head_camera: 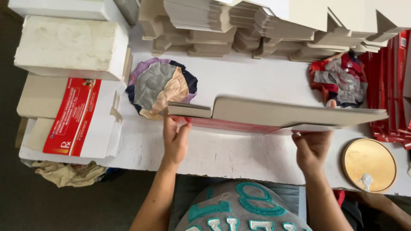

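Both hands held a flat cardboard carton blank [274,113] above the white worktop [231,149]. The left hand [174,136] pinched its left end. The right hand [312,147] gripped its right end.

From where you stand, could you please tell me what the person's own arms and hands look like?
Both arms are bare from the wrists to the bottom edge of the picture: no sleeves, gloves, watch or rings show on the left hand or right hand. Between them is a grey top with teal lettering.
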